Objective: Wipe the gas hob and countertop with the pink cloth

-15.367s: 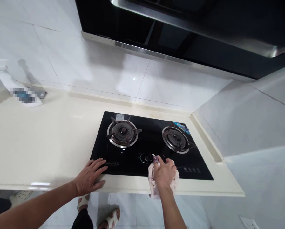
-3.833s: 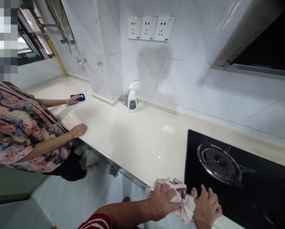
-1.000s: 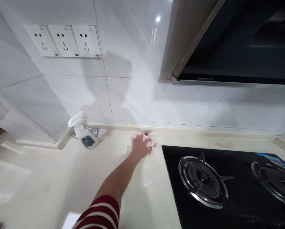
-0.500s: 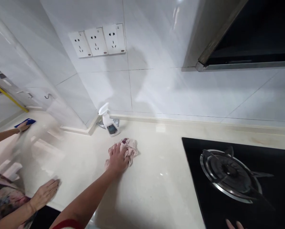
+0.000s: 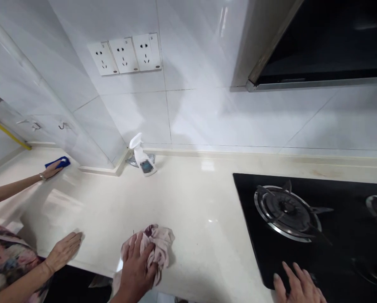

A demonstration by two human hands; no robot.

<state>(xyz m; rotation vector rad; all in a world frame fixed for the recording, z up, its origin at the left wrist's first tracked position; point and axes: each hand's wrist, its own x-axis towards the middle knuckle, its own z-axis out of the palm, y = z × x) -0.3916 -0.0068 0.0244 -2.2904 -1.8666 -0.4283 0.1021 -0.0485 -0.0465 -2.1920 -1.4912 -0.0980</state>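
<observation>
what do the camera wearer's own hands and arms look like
The left hand and right hand are both bare, with no gloves and no rings that I can make out. The picture's lower edge cuts both off, so no sleeve shows.

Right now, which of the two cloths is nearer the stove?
The pink cloth, bunched under the wearer's left hand; the blue cloth lies farther left, under a co-worker's hand.

white trigger spray bottle (image 5: 144,164) stands beyond the left hand (image 5: 137,267) | silvery packet (image 5: 132,160) just behind that bottle | three wall sockets (image 5: 124,54) higher up, beyond the left hand | black range hood (image 5: 330,46) above and beyond the right hand (image 5: 298,287) | co-worker (image 5: 27,284) in floral top (image 5: 3,256), left of the left hand | blue cloth (image 5: 65,161) farther left and beyond | yellow pipe (image 5: 8,132) farther still
</observation>
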